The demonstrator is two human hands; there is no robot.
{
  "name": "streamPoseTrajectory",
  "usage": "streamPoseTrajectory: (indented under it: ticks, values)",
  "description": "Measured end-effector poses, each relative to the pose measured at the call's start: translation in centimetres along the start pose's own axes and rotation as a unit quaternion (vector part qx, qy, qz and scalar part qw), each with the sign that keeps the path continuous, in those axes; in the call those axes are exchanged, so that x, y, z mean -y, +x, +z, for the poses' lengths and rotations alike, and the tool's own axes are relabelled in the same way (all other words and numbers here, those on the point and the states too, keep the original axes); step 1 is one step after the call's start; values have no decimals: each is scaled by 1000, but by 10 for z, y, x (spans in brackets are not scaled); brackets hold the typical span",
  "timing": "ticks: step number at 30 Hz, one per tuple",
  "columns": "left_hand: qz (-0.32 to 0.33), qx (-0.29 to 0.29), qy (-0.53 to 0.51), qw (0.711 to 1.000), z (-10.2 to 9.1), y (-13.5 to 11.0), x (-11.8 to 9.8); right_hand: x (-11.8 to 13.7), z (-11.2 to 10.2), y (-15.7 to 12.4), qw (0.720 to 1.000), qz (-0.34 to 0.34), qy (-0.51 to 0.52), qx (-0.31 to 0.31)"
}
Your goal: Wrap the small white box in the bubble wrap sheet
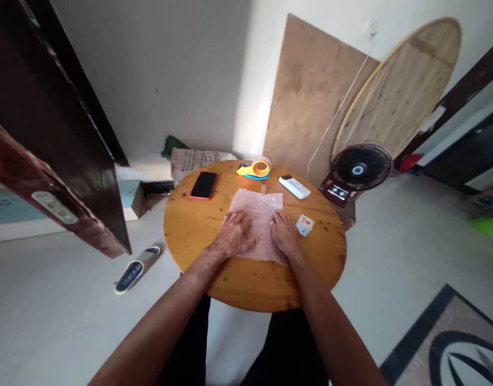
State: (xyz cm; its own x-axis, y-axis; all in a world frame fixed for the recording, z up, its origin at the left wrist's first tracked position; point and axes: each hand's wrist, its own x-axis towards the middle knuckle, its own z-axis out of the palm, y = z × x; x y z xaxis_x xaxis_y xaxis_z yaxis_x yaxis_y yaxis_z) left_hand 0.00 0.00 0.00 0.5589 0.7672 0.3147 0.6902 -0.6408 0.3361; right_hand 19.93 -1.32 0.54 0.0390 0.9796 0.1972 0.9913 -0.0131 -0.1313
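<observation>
A sheet of bubble wrap (259, 206) lies flat in the middle of a round wooden table (190, 230). My left hand (233, 235) rests palm down on its near left part, fingers stretched out. My right hand (285, 235) presses flat on its near right part, fingers also extended. Neither hand holds anything. A small red and white packet (305, 224) lies just right of my right hand.
A red phone (203, 185) lies at the far left of the table, an orange tape dispenser (256, 169) at the back, a white remote (294, 187) at the far right. A floor fan (359, 170) and leaning wooden boards (311, 91) stand behind. A slipper (137, 269) lies on the floor left.
</observation>
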Motion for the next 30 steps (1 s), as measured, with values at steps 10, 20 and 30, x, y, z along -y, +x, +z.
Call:
streamPoseTrajectory:
  ticks: [10, 20, 30]
  values:
    - [78, 82, -27, 993, 7, -1, 1, -4, 4, -1, 1000, -14, 8, -13]
    - [70, 84, -28, 994, 6, 0, 0, -6, 7, 0, 998, -29, 38, -51]
    - [75, 67, -17, 995, 7, -1, -1, -13, -15, -3, 984, -45, 88, -145]
